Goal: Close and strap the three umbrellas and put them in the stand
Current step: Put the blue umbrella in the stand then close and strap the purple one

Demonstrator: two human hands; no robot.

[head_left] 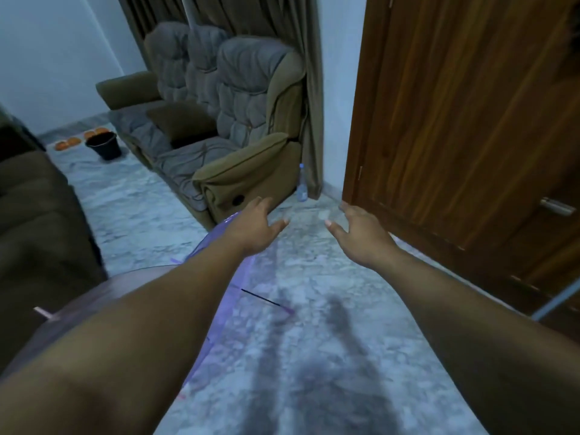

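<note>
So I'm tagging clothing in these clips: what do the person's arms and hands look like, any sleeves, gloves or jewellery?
Both forearms are bare as far as the frame shows, with no sleeve in view. The left hand and right hand wear no gloves, and no watch, bracelet or ring is visible, though the picture is dim and soft.

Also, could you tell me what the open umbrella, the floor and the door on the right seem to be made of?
Umbrella: apparently thin clear plastic with a purple tint, since the floor shows through the canopy; a dark rib looks like metal.
Floor: polished grey-white stone, perhaps marble or tile, given its veined mottling and soft sheen.
Door: brown wood or wood veneer, with visible grain and a semi-gloss finish.
</note>
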